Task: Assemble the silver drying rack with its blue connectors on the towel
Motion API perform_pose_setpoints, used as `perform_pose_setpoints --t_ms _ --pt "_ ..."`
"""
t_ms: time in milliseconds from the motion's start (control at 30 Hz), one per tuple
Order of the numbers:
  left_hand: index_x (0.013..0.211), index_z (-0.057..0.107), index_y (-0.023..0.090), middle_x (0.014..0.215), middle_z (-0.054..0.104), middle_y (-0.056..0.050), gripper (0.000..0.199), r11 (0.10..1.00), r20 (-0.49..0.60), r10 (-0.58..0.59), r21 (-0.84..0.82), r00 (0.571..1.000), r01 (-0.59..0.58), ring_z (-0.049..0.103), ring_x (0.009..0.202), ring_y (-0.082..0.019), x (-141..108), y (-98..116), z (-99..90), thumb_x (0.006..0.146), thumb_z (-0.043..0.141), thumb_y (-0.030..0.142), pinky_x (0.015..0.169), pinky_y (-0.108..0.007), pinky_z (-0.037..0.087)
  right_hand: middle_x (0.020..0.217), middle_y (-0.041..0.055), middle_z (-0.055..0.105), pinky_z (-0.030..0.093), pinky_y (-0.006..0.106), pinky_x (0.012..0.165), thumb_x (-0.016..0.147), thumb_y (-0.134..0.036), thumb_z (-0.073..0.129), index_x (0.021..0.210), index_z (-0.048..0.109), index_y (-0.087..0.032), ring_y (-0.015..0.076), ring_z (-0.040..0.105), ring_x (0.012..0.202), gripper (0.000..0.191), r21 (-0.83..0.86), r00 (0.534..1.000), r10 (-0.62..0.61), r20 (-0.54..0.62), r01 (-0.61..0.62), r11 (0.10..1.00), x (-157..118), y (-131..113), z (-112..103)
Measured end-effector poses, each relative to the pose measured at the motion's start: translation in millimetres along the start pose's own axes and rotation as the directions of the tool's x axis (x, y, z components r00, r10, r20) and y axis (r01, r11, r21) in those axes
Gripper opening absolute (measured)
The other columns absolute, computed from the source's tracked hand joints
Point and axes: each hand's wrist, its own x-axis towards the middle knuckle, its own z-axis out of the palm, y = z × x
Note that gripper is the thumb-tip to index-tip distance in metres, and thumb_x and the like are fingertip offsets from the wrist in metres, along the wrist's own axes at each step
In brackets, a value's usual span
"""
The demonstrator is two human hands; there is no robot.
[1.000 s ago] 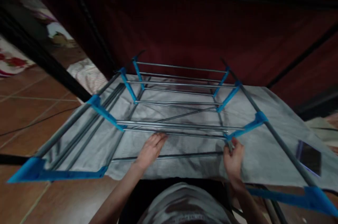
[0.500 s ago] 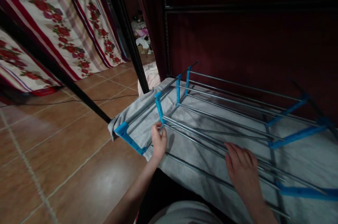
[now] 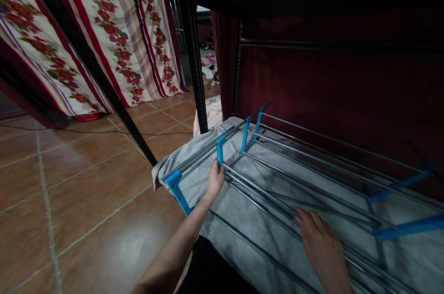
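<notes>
Where the left hand pinches a bracket near the left edge of the cloth, uneven pushing could unseat rods; the right hand bends over them, grip unclear.

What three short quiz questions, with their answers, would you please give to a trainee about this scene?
1. Which hand is gripping a blue connector?
2. True or false: the floral curtain hangs to the left of the dark red backdrop.
3. Which is nearest to the right hand? (a) the floral curtain; (b) the metal rods; (c) the tiled floor.

Key: 1. The left hand. 2. True. 3. b.
</notes>
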Motion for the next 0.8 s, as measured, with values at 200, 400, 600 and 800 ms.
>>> perform_pose_setpoints --t_ms 200,400,600,800 --pt "0.105 0.056 0.018 0.105 0.065 -0.008 0.019 1.0 -0.038 -0.001 0.003 0.999 0.001 0.061 0.103 -0.021 -2 1 5.1 0.087 0.051 0.022 0.098 -0.038 0.046 0.097 0.0074 0.065 0.047 0.036 0.074 0.103 -0.033 0.035 0.12 0.055 -0.02 0.0218 0.063 0.083 0.029 0.01 0.999 0.006 -0.049 -0.006 1.0 7 1 -11" --pt "0.121 0.054 0.018 0.122 0.062 -0.012 0.035 1.0 -0.041 0.002 0.007 0.999 -0.002 0.054 0.123 -0.025 -3 3 5.2 0.086 0.051 0.02 0.11 -0.043 0.038 0.099 0.0077 0.066 0.048 0.036 0.076 0.103 -0.031 0.038 0.122 0.055 -0.02 0.0213 0.064 0.084 0.028 0.014 1.0 -0.012 -0.011 0.012 1.0 4 4 -6" --pt "0.137 0.046 0.019 0.134 0.058 -0.011 0.051 1.0 -0.038 0.019 0.01 0.999 -0.019 0.05 0.13 -0.025 -1 7 5.1 0.085 0.05 0.018 0.115 -0.045 0.034 0.098 0.0075 0.066 0.047 0.037 0.076 0.102 -0.027 0.038 0.123 0.056 -0.02 0.021 0.064 0.082 0.028 -0.015 0.999 -0.034 0.003 0.034 0.999 1 6 -2" --pt "0.134 0.049 0.018 0.135 0.058 -0.013 0.048 1.0 -0.053 0.005 0.019 0.999 -0.004 0.051 0.13 -0.027 -2 0 6.5 0.086 0.051 0.022 0.114 -0.046 0.036 0.1 0.0077 0.066 0.048 0.036 0.075 0.103 -0.031 0.035 0.123 0.054 -0.019 0.0203 0.064 0.083 0.03 -0.009 0.998 -0.056 0.002 0.056 0.998 3 7 -2"
